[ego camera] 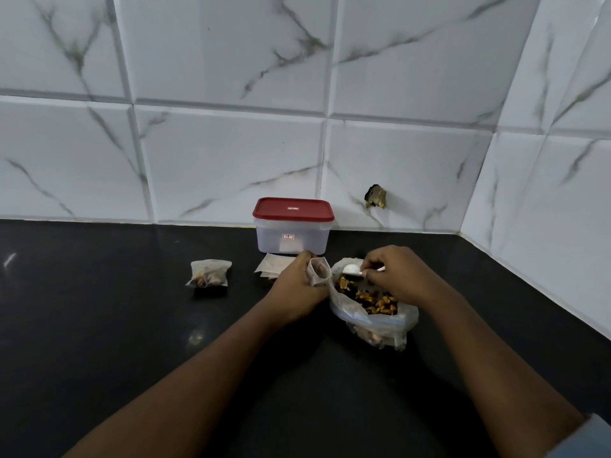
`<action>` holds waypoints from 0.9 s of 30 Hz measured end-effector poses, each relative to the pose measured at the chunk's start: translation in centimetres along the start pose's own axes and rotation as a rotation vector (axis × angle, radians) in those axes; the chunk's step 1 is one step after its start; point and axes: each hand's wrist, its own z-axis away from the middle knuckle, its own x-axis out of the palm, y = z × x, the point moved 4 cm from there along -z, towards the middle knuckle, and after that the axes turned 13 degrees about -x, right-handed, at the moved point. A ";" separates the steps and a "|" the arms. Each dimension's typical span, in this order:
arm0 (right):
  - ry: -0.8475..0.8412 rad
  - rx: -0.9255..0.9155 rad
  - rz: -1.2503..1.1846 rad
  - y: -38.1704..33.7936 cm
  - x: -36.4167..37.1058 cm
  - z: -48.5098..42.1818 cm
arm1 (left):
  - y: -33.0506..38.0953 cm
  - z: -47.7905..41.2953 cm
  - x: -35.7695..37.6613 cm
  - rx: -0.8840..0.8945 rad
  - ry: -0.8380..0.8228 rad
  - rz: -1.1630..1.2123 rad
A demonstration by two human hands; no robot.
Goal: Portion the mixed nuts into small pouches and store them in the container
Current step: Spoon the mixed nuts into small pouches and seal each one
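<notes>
Upper half is taken up by a white marble-veined tiled wall (231, 143), met by a side wall at 3 o'clock. Lower half is filled by a black countertop (99, 325). A clear container (292, 239) is stood against the wall at 12 o'clock of the hands, with its red lid (292, 209) closed. A clear plastic bag (373, 320) is laid on the countertop at 5 o'clock of the container, mouth open, mixed nuts (373, 300) seen inside. The left hand (297, 289) is placed at 9 o'clock of the bag, fingers curled round a small open pouch (319, 272). This pouch is held upright, mouth up, touching the bag's rim, with something brown glimpsed inside. The right hand (396, 272) is held over the bag's mouth, thumb and fingers pinched on the handle of a white spoon (352, 269). The spoon's bowl is pointed to 9 o'clock, just beside the pouch; its load cannot be told. A filled pouch (209, 274) is laid at 9 o'clock of the left hand, well apart. A flat stack of empty pouches (272, 264) is laid at 6 o'clock of the container, partly hidden by the left hand. A dark chipped hole (376, 196) is noted in the wall tile at 12 o'clock of the bag.
</notes>
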 end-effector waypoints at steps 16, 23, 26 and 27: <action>-0.034 0.116 0.153 1.8 -1.1 0.2 | 0.2 0.1 0.0 0.011 -0.002 -0.007; -0.062 0.152 0.040 1.7 -1.3 0.6 | 0.2 0.3 0.0 0.015 0.002 -0.008; -0.005 0.141 -0.003 1.3 -1.5 0.7 | 0.2 0.2 0.0 0.017 0.005 -0.010; 0.031 0.136 -0.003 1.3 -1.6 0.6 | 0.2 0.2 0.0 0.018 0.003 -0.011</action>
